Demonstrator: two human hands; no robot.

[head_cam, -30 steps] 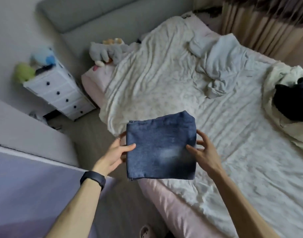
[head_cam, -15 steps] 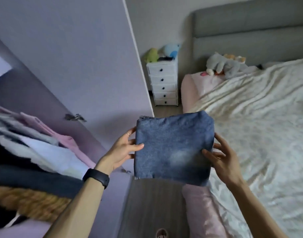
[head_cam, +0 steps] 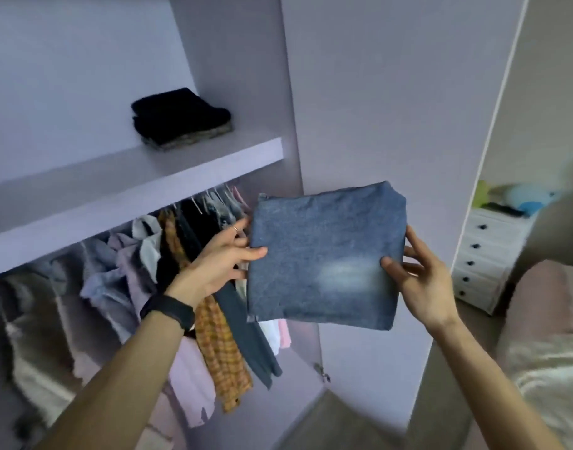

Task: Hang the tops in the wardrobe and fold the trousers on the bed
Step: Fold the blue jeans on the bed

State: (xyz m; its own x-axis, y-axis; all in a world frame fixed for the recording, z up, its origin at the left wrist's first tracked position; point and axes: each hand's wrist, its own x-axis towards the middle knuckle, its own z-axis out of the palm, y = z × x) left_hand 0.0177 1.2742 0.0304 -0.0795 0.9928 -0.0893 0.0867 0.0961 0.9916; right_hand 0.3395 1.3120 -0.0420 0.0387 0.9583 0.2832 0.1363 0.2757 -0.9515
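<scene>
Upper left of frame, wardrobe shelf [head_cam: 148, 177] holds a folded dark pile [head_cam: 181, 118]; its bottom layer is maybe patterned, too blurred to say. Under the shelf, left-centre, tops [head_cam: 220, 345] hang packed together, an orange plaid one in front. Centre frame, folded jeans [head_cam: 324, 258] are held up before the open wardrobe. My left hand [head_cam: 220, 261] pinches their left edge, thumb in front. My right hand [head_cam: 421, 280] pinches the right edge, fingers splayed behind.

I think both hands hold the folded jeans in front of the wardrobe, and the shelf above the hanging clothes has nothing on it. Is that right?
Not quite. The head view shows a dark folded stack on the shelf. The rest holds: the left hand and right hand hold the folded jeans.
</scene>
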